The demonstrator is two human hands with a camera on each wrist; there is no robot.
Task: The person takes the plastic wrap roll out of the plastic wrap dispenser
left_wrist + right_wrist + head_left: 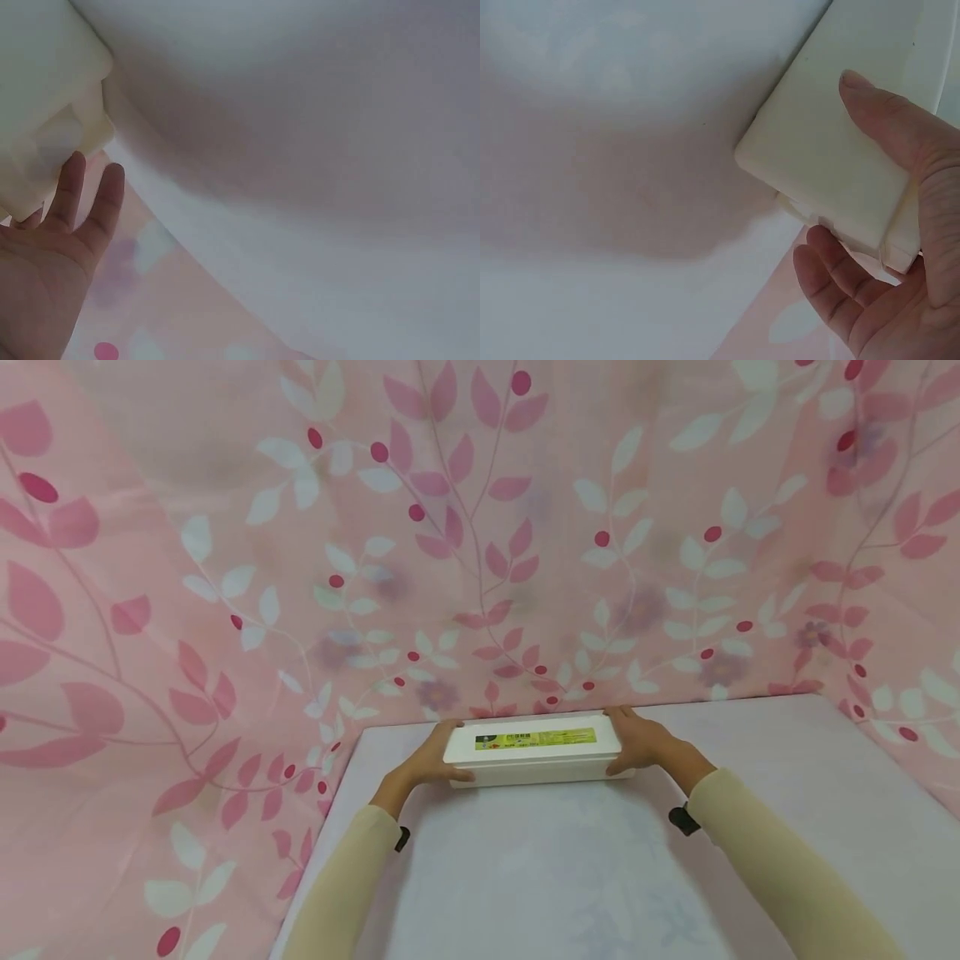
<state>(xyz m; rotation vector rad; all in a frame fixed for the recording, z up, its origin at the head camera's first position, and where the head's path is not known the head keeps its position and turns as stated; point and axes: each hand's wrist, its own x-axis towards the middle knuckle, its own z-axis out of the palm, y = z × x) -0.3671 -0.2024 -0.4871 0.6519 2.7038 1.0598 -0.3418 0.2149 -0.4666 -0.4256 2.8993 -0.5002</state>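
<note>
A long white lidded plastic box (540, 772) lies crosswise at the far edge of the table, a yellow-green label (536, 739) on its lid. My left hand (433, 756) grips its left end, thumb along the front side and fingers toward the back. At the other end my right hand (637, 742) holds it the same way. The right wrist view shows the right thumb pressed on the side of the box (832, 127), with fingers curled by its end. Fingers of the left hand (52, 255) touch the box's end in the left wrist view. Whether its bottom touches the table cannot be told.
The table (540, 860) has a pale, faintly patterned cover. Pink leaf-patterned curtain (480, 568) hangs just behind the table's far edge and along both sides. Dark wrist-worn pieces (684, 820) show under the sleeves.
</note>
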